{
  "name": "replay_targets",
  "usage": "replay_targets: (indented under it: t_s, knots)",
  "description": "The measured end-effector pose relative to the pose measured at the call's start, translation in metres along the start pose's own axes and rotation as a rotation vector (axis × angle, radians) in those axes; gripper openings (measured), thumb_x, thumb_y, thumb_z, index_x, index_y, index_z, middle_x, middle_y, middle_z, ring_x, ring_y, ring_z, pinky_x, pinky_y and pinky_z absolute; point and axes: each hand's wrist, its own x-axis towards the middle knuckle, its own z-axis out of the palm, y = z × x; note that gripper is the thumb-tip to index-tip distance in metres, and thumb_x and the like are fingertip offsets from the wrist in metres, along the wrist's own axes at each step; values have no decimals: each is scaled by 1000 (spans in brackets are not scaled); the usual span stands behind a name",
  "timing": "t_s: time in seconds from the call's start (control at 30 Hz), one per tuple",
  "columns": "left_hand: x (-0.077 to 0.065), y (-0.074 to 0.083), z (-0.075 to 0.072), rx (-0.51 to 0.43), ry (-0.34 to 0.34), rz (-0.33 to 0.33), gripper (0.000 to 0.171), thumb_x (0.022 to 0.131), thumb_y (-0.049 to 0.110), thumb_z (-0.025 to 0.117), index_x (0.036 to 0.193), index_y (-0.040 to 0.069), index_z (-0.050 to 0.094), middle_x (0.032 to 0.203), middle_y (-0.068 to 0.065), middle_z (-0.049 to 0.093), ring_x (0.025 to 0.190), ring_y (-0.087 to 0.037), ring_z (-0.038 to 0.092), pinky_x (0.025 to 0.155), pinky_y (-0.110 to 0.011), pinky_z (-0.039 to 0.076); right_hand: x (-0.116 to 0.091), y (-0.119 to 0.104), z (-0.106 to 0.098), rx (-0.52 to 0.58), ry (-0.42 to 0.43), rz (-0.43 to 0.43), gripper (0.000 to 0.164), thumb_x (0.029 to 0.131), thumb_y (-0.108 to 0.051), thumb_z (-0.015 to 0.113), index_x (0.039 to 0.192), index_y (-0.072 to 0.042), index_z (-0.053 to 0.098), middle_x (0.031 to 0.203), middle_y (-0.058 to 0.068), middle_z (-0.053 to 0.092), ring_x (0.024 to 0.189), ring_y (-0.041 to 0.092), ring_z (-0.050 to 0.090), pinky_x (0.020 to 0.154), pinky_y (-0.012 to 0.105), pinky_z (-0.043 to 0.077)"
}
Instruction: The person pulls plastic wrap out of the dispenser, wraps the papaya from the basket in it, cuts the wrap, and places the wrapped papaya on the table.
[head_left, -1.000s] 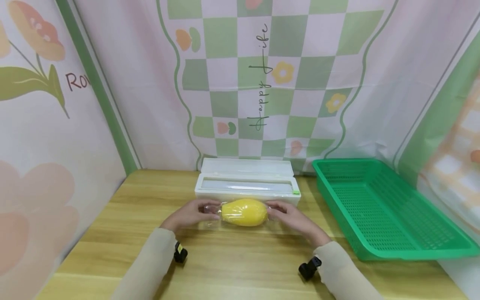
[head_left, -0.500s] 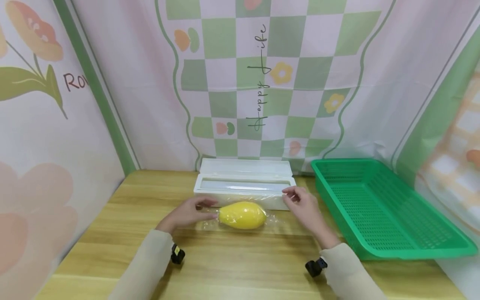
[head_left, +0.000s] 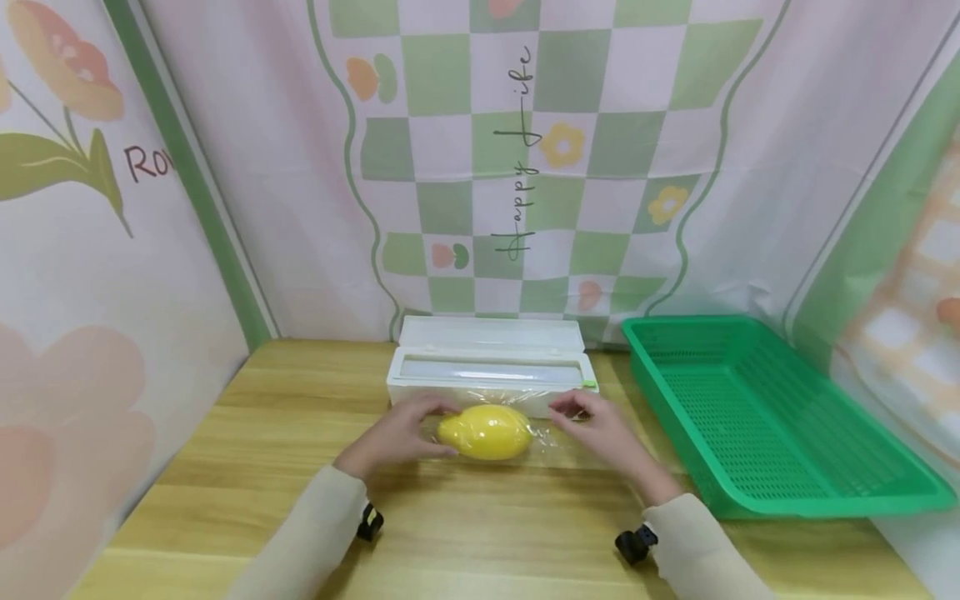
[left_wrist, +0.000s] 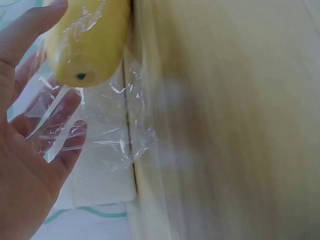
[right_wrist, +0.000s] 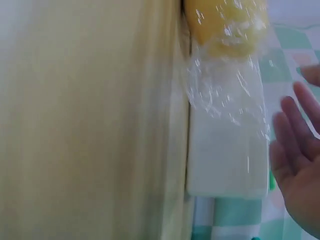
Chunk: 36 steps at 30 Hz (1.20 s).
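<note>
A yellow papaya-shaped fruit [head_left: 491,432], covered in clear plastic wrap [left_wrist: 120,130], lies on its side on the table in the head view. My left hand [head_left: 401,433] holds its left end, thumb in front and fingers behind. In the left wrist view the thumb overlaps the fruit's edge, while the other fingers are spread behind loose film. My right hand [head_left: 596,425] is just right of the fruit, its fingers bent loosely. The right wrist view has those fingers [right_wrist: 287,135] apart from the film, with nothing between them.
Directly behind the fruit stands a white cling film box [head_left: 491,392] with its lid raised. A green plastic basket [head_left: 787,433] stands at the right on the wooden table [head_left: 465,533]. Patterned curtains [head_left: 300,208] enclose the back and sides.
My right hand let go of the wrap at the fruit's right end, moved right and back, then returned partway left. My left hand slid right onto the fruit's left end.
</note>
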Motion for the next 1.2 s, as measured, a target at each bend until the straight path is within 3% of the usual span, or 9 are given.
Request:
replay_targets:
  t_s: [0.17, 0.3, 0.63, 0.77, 0.9, 0.97, 1.03, 1.1, 1.2]
  knots:
    - [2, 0, 6, 25, 13, 41, 59, 74, 10, 88, 127, 13, 62, 131, 0, 59, 116, -16, 56, 102, -37, 47, -4, -6, 12, 115, -247, 73, 35, 90, -22, 78, 116, -4, 65, 103, 4, 68, 92, 18, 64, 81, 30, 56]
    - [4, 2, 9, 30, 27, 58, 57, 76, 4, 85, 127, 10, 61, 130, -1, 59, 117, -17, 55, 102, -37, 48, -4, -6, 19, 160, -293, 114, 39, 90, -19, 77, 120, -1, 60, 106, 8, 67, 96, 22, 65, 83, 32, 56]
    - [10, -3, 15, 43, 44, 9, 58, 80, 11, 86, 132, 11, 58, 132, 1, 57, 121, -16, 53, 105, -34, 45, 2, -3, 21, 101, -192, 110, 36, 96, -14, 70, 128, -4, 58, 112, 8, 66, 103, 25, 64, 91, 42, 54]
    - [9, -2, 12, 30, 26, -6, 61, 80, 19, 87, 133, 12, 57, 134, 2, 56, 121, -17, 52, 106, -36, 44, 2, -3, 10, 14, -12, 15, 24, 96, -4, 64, 119, -2, 63, 101, 9, 68, 93, 22, 64, 82, 39, 57]
    - [8, 3, 9, 35, 20, -12, 59, 82, 23, 85, 133, 14, 58, 133, 4, 56, 121, -16, 52, 105, -39, 43, 7, 3, -1, -74, 223, -45, 25, 91, 1, 66, 116, 1, 66, 109, 16, 65, 100, 30, 58, 88, 46, 50]
    - [7, 5, 8, 44, 17, -13, 58, 83, 25, 84, 134, 14, 58, 134, 3, 56, 122, -17, 51, 106, -40, 43, 9, 9, -6, -97, 282, -2, 32, 91, -5, 69, 122, 1, 64, 122, 20, 59, 113, 38, 52, 94, 54, 43]
    - [7, 6, 7, 53, 14, -15, 56, 85, 27, 83, 134, 14, 58, 135, 1, 55, 124, -19, 50, 107, -42, 42, 11, 16, -9, -101, 275, 85, 44, 95, -18, 70, 133, 0, 58, 135, 25, 51, 125, 44, 43, 100, 61, 37]
    - [7, 7, 5, 54, 13, -20, 56, 86, 29, 81, 135, 14, 58, 137, -1, 54, 126, -22, 49, 106, -43, 43, 12, 24, -13, -75, 213, 191, 58, 98, -31, 67, 144, -1, 48, 146, 29, 40, 134, 48, 35, 106, 66, 31]
    - [8, 10, 3, 61, 26, -29, 54, 89, 31, 78, 135, 13, 57, 136, -3, 54, 126, -25, 49, 104, -44, 45, 13, 33, -16, 12, 105, 318, 76, 99, -45, 61, 156, -4, 31, 156, 29, 27, 141, 49, 27, 112, 64, 27]
